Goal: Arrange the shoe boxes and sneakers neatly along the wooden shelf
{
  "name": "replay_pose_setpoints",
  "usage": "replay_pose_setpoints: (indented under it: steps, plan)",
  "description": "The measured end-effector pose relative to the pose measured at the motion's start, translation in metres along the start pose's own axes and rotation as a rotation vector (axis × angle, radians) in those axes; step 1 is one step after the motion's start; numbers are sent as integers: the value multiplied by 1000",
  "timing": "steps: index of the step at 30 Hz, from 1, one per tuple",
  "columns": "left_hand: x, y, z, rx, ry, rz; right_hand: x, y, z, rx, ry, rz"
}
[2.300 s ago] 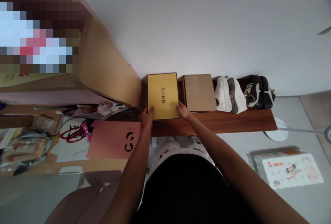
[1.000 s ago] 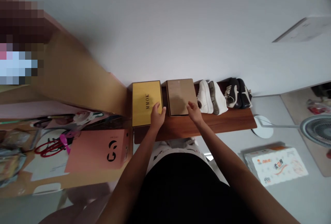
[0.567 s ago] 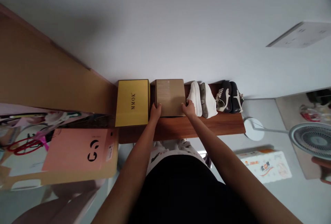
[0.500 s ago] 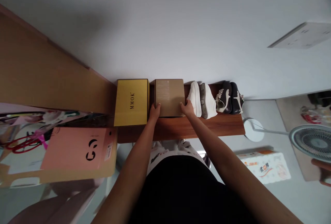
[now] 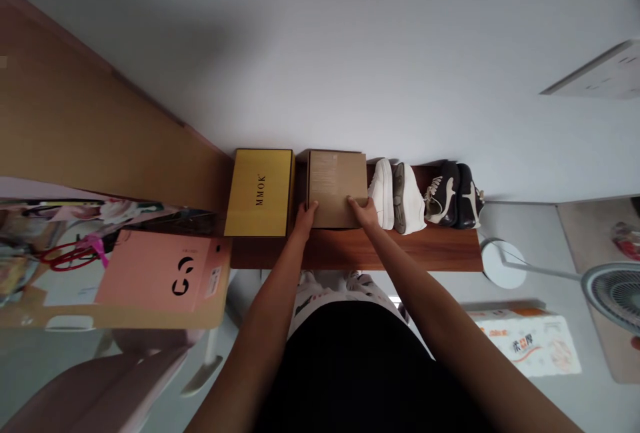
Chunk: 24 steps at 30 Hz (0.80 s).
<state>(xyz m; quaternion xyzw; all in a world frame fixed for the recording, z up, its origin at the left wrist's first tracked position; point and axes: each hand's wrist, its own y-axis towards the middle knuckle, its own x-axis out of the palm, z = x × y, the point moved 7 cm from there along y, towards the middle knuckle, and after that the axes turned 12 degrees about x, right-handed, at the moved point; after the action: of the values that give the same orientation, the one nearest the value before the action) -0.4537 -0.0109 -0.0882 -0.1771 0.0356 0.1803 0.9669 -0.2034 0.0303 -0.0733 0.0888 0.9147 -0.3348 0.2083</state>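
A brown cardboard box (image 5: 337, 183) sits on the dark wooden shelf (image 5: 415, 256) against the wall, between my two hands. My left hand (image 5: 305, 218) grips its near left corner, thumb on top. At the near right corner, my right hand (image 5: 365, 213) clasps the side with its thumb over the lid; the other fingers are mostly hidden. A yellow box (image 5: 261, 193) marked MMOK stands to the left, a narrow gap apart. Close by my right hand are white sneakers (image 5: 384, 193), and farther right is a pair of dark shoes (image 5: 445, 196) with cream laces.
On the left, a desk (image 5: 150, 318) bears a pink box (image 5: 155, 269) and red-handled scissors (image 5: 70, 256), with a pink chair (image 5: 100, 383) below. To the right are a fan (image 5: 617, 296), a white lamp base (image 5: 504, 263) and a white tissue pack (image 5: 530, 346) on the floor.
The view has shifted a little, so most things appear farther right. My right thumb now reaches farther over the top of the brown box. Both hands remain on it.
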Motion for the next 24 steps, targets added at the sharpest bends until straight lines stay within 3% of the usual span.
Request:
replay_pose_setpoints:
  steps: [3, 10, 17, 20, 24]
  plan:
    - [-2, -14, 5, 4, -44, -11, -13, -9, 1, 26, 38, -15]
    - [-28, -38, 40, 212, -26, 34, -22, -22, -4, -10, 207, -118]
    - [-33, -53, 53, 82, -238, -50, 3, -32, -3, -48, 357, -292]
    - [-33, -59, 54, 17, -313, -70, 10, -35, -5, -78, 312, -247]
    - [-34, -64, 57, 40, -327, -47, 17, -41, -13, -102, 202, -195]
